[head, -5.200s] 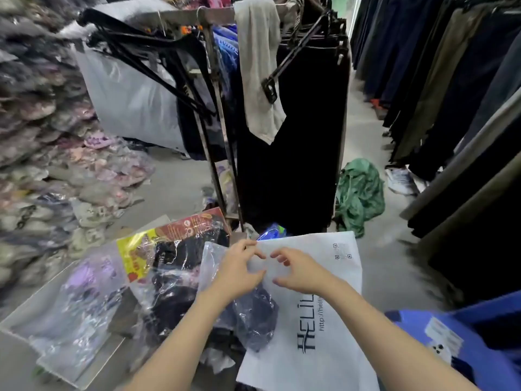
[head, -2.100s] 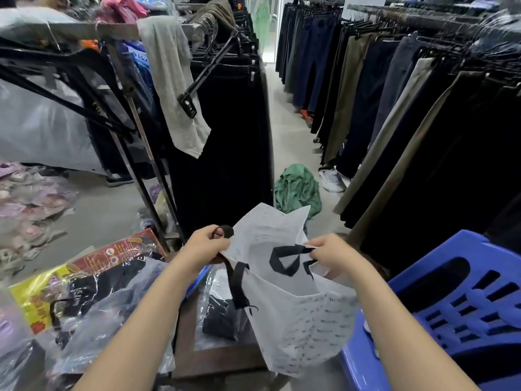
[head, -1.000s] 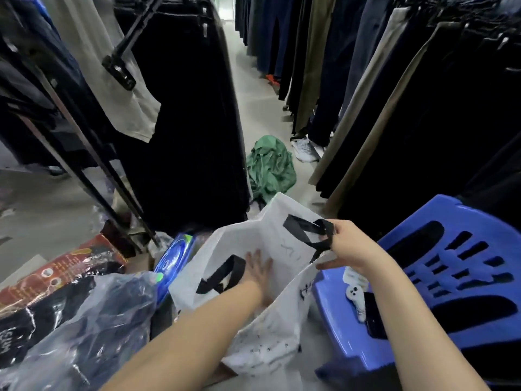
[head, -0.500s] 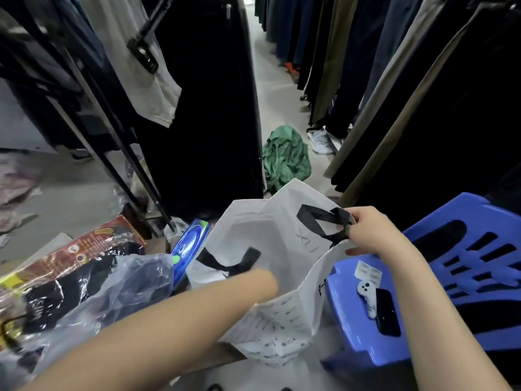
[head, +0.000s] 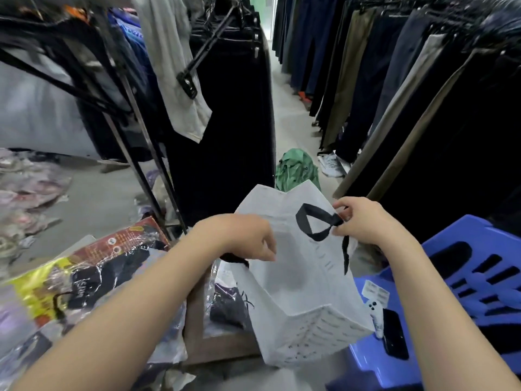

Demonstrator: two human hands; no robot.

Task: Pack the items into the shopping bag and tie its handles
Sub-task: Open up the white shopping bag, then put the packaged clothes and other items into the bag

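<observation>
A white shopping bag (head: 298,283) with black handles hangs open in front of me, held up by both hands. My right hand (head: 362,220) pinches the far black handle (head: 315,222) at the bag's right rim. My left hand (head: 242,239) grips the near rim, its fingers curled over the other black handle (head: 232,258). Packaged clothes in clear plastic (head: 93,277) lie to the left on a low wooden surface (head: 214,345), and another packet (head: 225,306) lies right beside the bag. I see nothing inside the bag.
A blue plastic stool (head: 451,306) at the right carries a black phone (head: 394,334) and a small white device (head: 375,311). Racks of hanging dark trousers line both sides of a narrow aisle. A green garment (head: 296,170) lies on the floor ahead.
My left hand has come out of the bag and now grips its near rim and handle. The bag is held higher and spread open; my right hand keeps the far handle.
</observation>
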